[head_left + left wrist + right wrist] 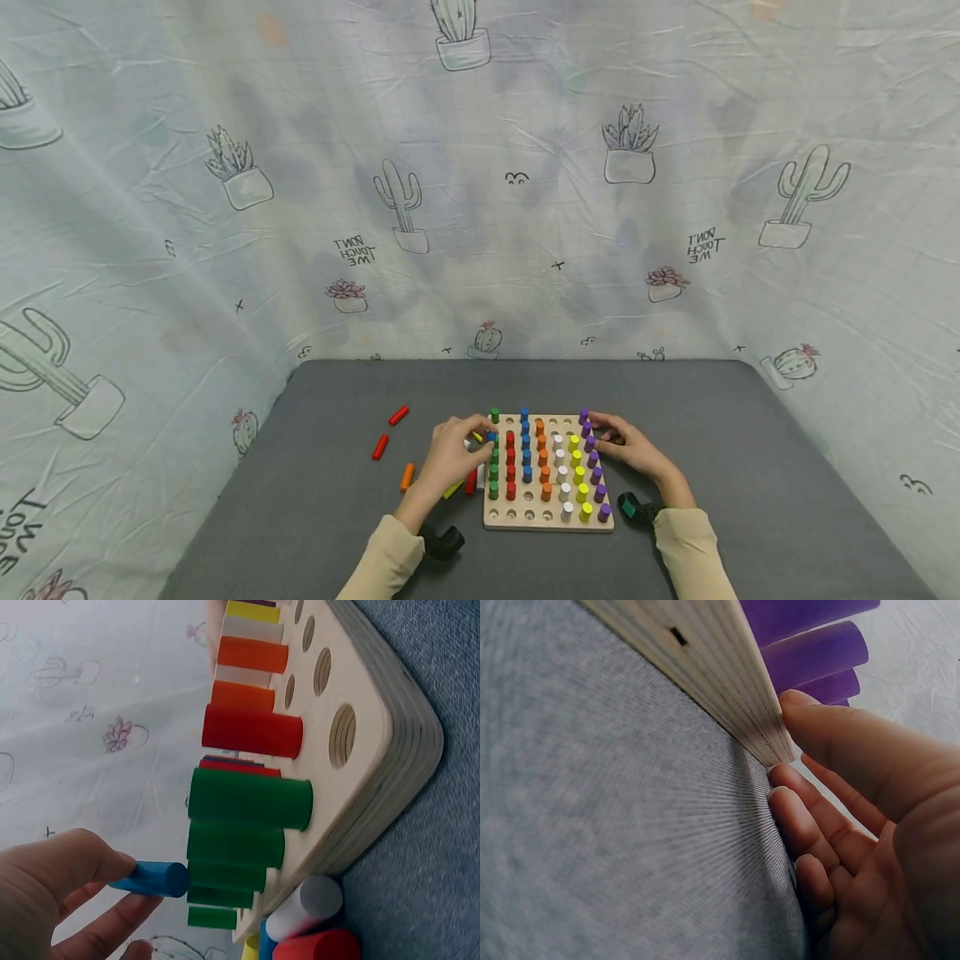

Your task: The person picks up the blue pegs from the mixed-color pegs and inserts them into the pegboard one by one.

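A wooden pegboard (555,527) lies on the grey table, with columns of green, red, blue, orange, white, yellow and purple pegs standing in it. At its left side my left hand (447,454) pinches a blue peg (154,879) between thumb and fingers. That peg is held close beside the tops of the green pegs (247,799). My right hand (633,450) grips the board's far right corner, thumb at the side edge below the purple pegs (817,656) and fingertips around the corner. Several holes in the front row show bare.
Left of the board lie loose pegs: a red peg (380,447), another red peg (399,415), an orange peg (407,477) and several more beside the board and under the left hand. A black wrist device (444,543) sits below the left wrist. Cactus-print fabric (480,208) hangs behind the table.
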A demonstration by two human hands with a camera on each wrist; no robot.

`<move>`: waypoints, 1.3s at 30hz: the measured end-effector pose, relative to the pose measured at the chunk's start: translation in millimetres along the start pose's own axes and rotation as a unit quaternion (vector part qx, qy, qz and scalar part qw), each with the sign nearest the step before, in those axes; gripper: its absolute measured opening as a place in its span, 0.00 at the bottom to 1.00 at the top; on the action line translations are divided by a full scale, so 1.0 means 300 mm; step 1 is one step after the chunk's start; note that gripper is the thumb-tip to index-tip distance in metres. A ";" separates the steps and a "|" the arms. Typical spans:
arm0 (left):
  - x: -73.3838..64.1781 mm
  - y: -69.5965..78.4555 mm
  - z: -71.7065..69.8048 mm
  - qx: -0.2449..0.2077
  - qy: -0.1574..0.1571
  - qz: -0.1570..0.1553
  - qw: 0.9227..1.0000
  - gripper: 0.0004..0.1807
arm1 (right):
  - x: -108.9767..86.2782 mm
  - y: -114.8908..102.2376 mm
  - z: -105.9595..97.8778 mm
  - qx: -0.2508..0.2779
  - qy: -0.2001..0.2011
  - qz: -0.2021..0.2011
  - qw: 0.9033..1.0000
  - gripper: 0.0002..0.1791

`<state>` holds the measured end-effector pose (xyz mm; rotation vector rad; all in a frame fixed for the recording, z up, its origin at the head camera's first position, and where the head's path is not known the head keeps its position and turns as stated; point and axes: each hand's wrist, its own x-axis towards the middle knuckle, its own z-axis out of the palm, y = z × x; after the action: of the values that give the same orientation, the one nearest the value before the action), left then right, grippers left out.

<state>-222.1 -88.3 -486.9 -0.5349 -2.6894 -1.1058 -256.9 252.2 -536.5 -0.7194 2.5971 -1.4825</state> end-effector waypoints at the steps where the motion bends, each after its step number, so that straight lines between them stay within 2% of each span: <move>1: 0.000 0.002 0.003 0.001 0.000 0.003 1.000 0.08 | -0.002 -0.014 0.001 -0.003 0.001 0.000 1.000 0.26; 6: -0.002 0.013 0.012 -0.008 -0.001 0.020 1.000 0.09 | -0.011 -0.092 -0.004 0.006 -0.002 -0.004 1.000 0.26; 9: -0.004 0.013 0.019 -0.004 0.002 0.032 0.999 0.09 | -0.011 -0.115 -0.007 0.005 -0.006 -0.005 1.000 0.26; 19: -0.011 0.023 0.030 -0.019 0.010 0.056 0.998 0.09 | -0.008 -0.102 -0.003 0.000 -0.007 0.004 1.000 0.26; 27: -0.013 0.041 0.041 -0.024 0.009 0.083 0.996 0.09 | -0.007 -0.036 0.009 -0.019 0.005 -0.002 1.000 0.26; 33: -0.011 0.045 0.055 -0.032 -0.006 0.094 0.995 0.08 | -0.013 -0.086 0.002 0.001 0.002 -0.009 1.000 0.26; 39: -0.011 0.051 0.060 -0.065 -0.031 0.089 0.993 0.09 | -0.016 -0.118 -0.003 -0.003 -0.004 -0.006 1.000 0.26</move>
<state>-213.6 -66.4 -490.7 -0.8263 -2.5710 -1.2361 -240.2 239.9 -507.5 -0.7415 2.5971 -1.4739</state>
